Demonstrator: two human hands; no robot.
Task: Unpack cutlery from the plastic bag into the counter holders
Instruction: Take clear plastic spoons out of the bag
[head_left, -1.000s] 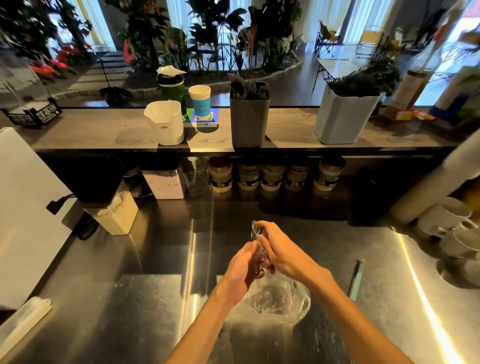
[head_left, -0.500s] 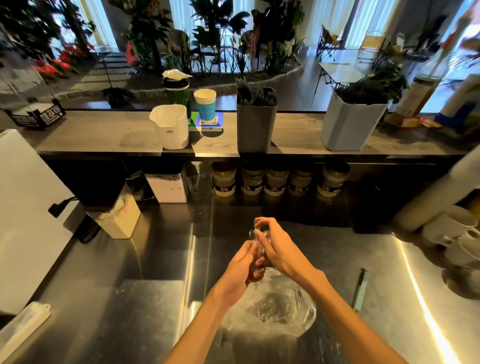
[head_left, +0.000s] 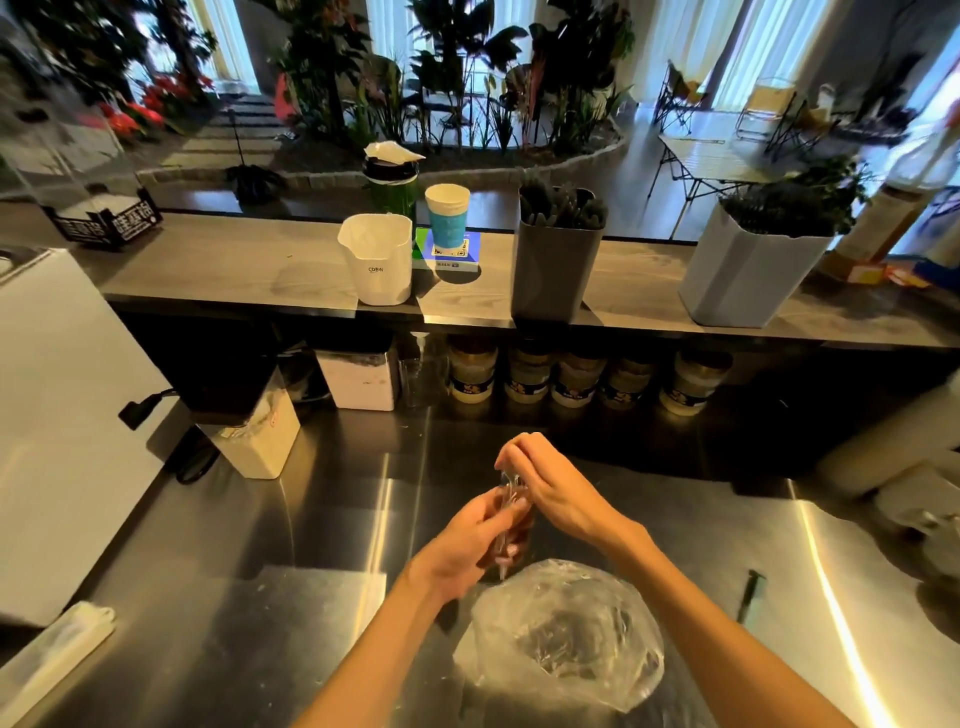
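Note:
A clear plastic bag (head_left: 566, 634) lies open on the steel counter (head_left: 291, 519) right in front of me. Just above its far edge, my left hand (head_left: 467, 545) and my right hand (head_left: 550, 488) together grip a small bundle of clear plastic cutlery (head_left: 508, 499), held roughly upright between the palms. On the wooden shelf behind stand a white holder (head_left: 376, 260), which looks empty, a dark grey holder (head_left: 556, 260) full of dark cutlery, and a light grey holder (head_left: 748, 270) with dark contents.
A blue paper cup (head_left: 447, 215) and a green canister (head_left: 389, 182) stand beside the white holder. Several jars (head_left: 571, 376) line up under the shelf. A white box (head_left: 254, 436) is at the left, white cups (head_left: 914, 499) at the right, a dark pen-like item (head_left: 748, 597) near the bag.
Both hands, still holding the cutlery bundle, have risen slightly above the bag. The view has tilted a little, so the shelf sits lower in the frame.

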